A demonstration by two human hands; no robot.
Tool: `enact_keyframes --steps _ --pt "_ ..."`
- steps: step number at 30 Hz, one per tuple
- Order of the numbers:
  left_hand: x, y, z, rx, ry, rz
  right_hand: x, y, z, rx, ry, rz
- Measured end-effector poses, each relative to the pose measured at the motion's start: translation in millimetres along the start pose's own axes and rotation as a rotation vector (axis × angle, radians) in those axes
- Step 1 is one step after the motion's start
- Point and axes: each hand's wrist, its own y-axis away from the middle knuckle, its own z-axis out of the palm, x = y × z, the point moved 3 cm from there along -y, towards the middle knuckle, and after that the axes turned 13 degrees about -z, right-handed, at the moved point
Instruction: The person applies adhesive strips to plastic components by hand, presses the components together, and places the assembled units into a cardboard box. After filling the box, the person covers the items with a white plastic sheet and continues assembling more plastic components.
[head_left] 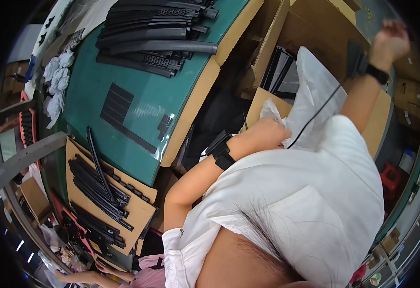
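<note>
My left hand (pixel 267 133) is closed at the edge of a thin white plastic bag (pixel 310 91), its fingers gripping the crumpled film. The bag stands up inside an open cardboard box, where long black plastic strips (pixel 283 72) lie beside it. My right hand (pixel 391 41) is raised at the far right, past the box and away from the bag. Motion smears its fingers, so their pose is unclear. Both wrists wear black bands, and a thin black cable (pixel 315 117) runs across the bag from the right one.
To the left, a green tabletop (pixel 82 103) carries a stack of black plastic strips (pixel 157 41) and flat dark pieces under clear film. Below it, more black strips (pixel 99 192) lie on cardboard. A co-worker's arm (pixel 87 278) shows at lower left. A red stool (pixel 389 177) stands right.
</note>
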Motion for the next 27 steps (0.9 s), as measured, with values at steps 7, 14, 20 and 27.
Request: enact_keyframes --steps 7,14,20,27 --pt "9.2 -3.4 -5.8 0.099 0.081 0.081 173.4 172.3 -147.5 -0.721 0.716 1.215" --pt "-6.7 -5.9 1.8 0.195 0.083 -0.048 243.3 300.6 -169.9 -0.765 1.152 1.443" --pt "-8.8 -6.2 -2.2 0.185 0.078 -0.082 262.0 336.3 -201.7 -0.688 1.605 1.273" --pt "-9.9 -2.9 -3.1 0.272 0.079 -0.094 253.9 322.3 -188.1 -0.726 1.376 1.402"
